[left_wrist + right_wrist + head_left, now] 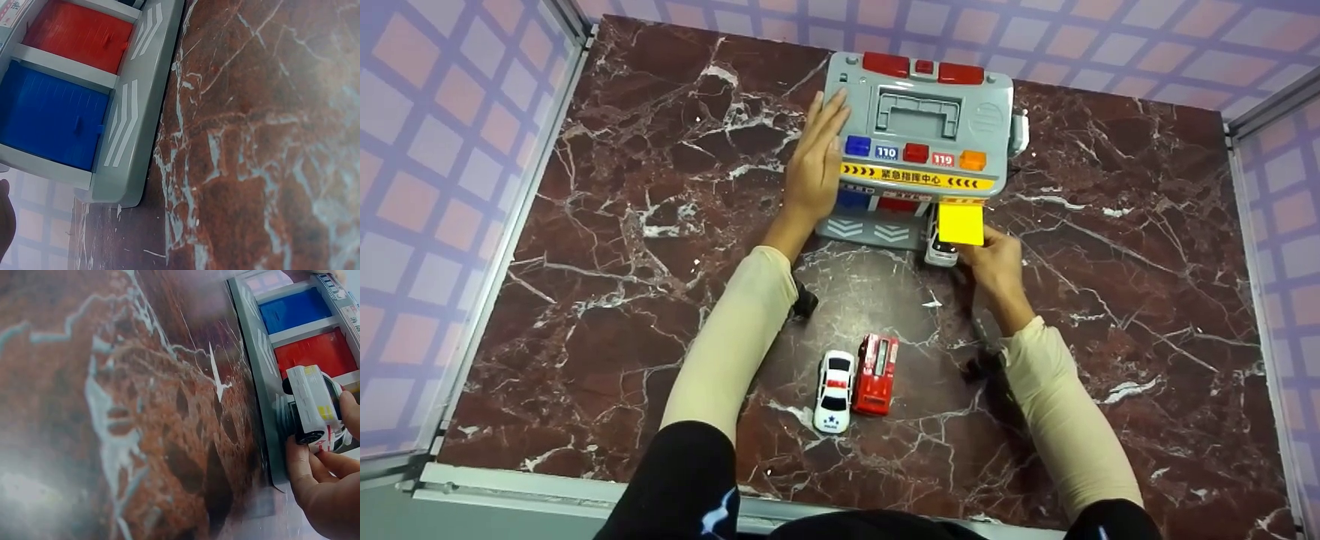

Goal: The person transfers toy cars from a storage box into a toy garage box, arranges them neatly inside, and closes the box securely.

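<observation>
A grey toy emergency station (pixel 855 112) stands at the back of the table. My left hand (pixel 814 169) lies with straight fingers along its left side; only an edge of that hand (pixel 5 219) shows in the left wrist view. At the station's right bay, a yellow door (pixel 961 223) is raised. Beneath it my right hand (pixel 996 266) pinches a white toy vehicle (pixel 309 396) with yellow and red markings, partly hidden by the door in the head view. The blue door (pixel 53 118) and red door (pixel 81 36) are down.
A white toy police car (pixel 834 394) and a red toy fire truck (pixel 876 375) lie side by side on the dark marbled table (pixel 660 210), nearer my body. Checkered panels (pixel 427 187) border the table.
</observation>
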`<state>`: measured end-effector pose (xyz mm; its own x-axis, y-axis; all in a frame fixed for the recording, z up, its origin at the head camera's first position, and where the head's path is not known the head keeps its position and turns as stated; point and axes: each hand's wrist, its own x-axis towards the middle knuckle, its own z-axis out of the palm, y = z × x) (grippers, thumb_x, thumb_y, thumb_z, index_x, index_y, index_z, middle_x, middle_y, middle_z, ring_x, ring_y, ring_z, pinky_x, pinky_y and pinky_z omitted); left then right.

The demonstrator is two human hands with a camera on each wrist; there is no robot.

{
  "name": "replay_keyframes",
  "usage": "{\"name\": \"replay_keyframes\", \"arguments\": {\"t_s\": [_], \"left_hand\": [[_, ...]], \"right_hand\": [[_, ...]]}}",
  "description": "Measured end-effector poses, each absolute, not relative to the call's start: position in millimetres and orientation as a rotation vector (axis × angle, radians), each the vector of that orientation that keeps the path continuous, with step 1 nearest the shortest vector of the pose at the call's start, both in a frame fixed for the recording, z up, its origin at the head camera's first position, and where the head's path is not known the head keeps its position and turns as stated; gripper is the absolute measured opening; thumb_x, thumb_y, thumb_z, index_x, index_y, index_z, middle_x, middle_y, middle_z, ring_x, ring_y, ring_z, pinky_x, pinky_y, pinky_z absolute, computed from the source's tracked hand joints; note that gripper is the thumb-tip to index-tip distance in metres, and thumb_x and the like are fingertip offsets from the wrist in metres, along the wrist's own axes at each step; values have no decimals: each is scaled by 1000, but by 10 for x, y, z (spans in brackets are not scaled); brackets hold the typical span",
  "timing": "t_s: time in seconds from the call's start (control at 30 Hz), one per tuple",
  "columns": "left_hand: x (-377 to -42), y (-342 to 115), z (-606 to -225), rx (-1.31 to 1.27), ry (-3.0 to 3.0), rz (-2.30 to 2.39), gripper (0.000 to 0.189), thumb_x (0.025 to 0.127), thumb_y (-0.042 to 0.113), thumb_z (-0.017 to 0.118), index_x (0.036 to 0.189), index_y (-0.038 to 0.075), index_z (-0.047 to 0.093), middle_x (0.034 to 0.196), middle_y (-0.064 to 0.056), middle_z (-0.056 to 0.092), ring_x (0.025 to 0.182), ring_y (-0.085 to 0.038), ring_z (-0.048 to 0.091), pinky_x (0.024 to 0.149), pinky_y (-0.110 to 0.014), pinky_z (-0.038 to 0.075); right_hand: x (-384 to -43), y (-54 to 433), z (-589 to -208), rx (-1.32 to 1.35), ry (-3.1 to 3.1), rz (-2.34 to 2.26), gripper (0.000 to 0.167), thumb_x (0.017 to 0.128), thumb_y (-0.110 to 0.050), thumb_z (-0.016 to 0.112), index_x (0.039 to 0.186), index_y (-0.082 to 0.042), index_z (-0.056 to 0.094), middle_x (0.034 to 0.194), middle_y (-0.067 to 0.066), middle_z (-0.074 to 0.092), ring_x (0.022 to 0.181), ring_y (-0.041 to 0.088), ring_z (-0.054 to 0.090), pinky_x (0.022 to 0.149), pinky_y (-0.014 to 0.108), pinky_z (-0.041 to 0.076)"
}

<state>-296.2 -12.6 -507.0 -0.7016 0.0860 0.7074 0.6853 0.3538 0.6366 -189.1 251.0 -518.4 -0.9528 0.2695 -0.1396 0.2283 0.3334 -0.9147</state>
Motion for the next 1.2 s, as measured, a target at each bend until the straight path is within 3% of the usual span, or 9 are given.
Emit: {"name": "replay_keyframes", "arguments": {"t_s": [0.13, 0.37, 0.6, 0.87, 1.2], "left_hand": [[-2967, -118, -5066, -671, -2045, -1368, 41, 103, 10, 40, 139, -4, 54, 151, -19, 47, 151, -28, 26, 127, -38, 19], [-2967, -118, -5065, -674, -2031, -1368, 41, 103, 8, 40, 139, -5, 54, 151, -20, 47, 151, -28, 27, 127, -36, 17], [-2953, -108, -5074, -665, -2043, -1364, 41, 103, 10, 40, 138, -5, 55, 150, -20, 48, 149, -37, 29, 127, -38, 19], [-2944, -127, -5073, -662, -2040, -1368, 41, 103, 10, 40, 138, -5, 55, 150, -20, 48, 151, -29, 27, 127, -37, 19], [-2954, -117, -5056, -672, -2028, -1362, 41, 103, 10, 40, 138, -5, 55, 150, -21, 48, 150, -33, 29, 126, -42, 20]], "right_hand": [[-1896, 2501, -5146, -539, -2431, 1947, 29, 91, 2, 67, 118, 13, 67, 88, 1, 73, 68, 2, 67, 68, 22, 62], [-1888, 2474, -5083, -605, -2330, 2120, 32, 93, 1, 65, 123, 12, 64, 79, -6, 72, 68, 10, 72, 64, 33, 63], [-1883, 2459, -5069, -603, -2390, 2034, 31, 93, 2, 65, 122, 13, 64, 82, -4, 69, 64, 8, 67, 65, 29, 64], [-1864, 2455, -5067, -597, -2334, 2082, 35, 91, 4, 66, 124, 13, 63, 79, -3, 70, 58, 9, 56, 56, 18, 53], [-1852, 2438, -5139, -633, -2373, 1912, 32, 88, 0, 72, 118, 11, 68, 87, 2, 72, 66, 6, 64, 67, 20, 59]]}}
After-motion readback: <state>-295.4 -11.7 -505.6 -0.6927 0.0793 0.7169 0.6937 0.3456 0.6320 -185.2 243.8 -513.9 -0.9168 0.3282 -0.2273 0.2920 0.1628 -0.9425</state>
